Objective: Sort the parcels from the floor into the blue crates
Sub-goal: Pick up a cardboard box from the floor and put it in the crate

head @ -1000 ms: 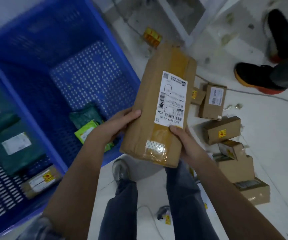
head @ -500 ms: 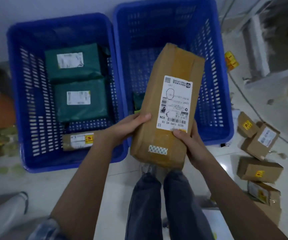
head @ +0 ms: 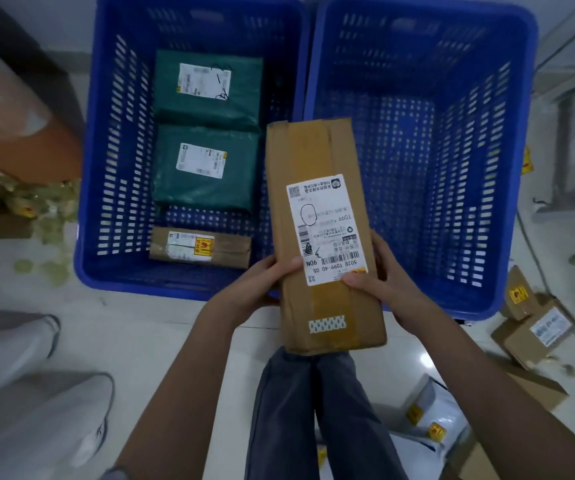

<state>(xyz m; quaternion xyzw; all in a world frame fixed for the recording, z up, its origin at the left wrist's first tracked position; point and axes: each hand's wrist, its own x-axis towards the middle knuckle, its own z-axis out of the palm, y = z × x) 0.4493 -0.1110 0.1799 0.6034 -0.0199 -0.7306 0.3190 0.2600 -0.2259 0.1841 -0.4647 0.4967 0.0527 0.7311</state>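
A long brown cardboard parcel (head: 317,157) with a white shipping label is held lengthwise in both hands. My left hand (head: 262,282) grips its left edge and my right hand (head: 379,278) grips its right edge, thumbs on the label. It hovers over the seam between two blue crates. The left crate (head: 106,188) holds two green mailer bags (head: 206,133) and a small brown box (head: 199,249). The right crate (head: 507,168) shows only its perforated floor; the parcel hides its near-left corner.
Small cardboard boxes (head: 535,330) lie on the floor at the right, with white mailer bags (head: 428,410) by my legs. Another person's light trousers and shoe (head: 37,393) stand at the lower left. Yellowish packing debris (head: 12,202) lies left of the crates.
The view has swung left from the floor pile to both crates. The parcel stays in both hands and now sits centred over the crates' shared edge, more upright.
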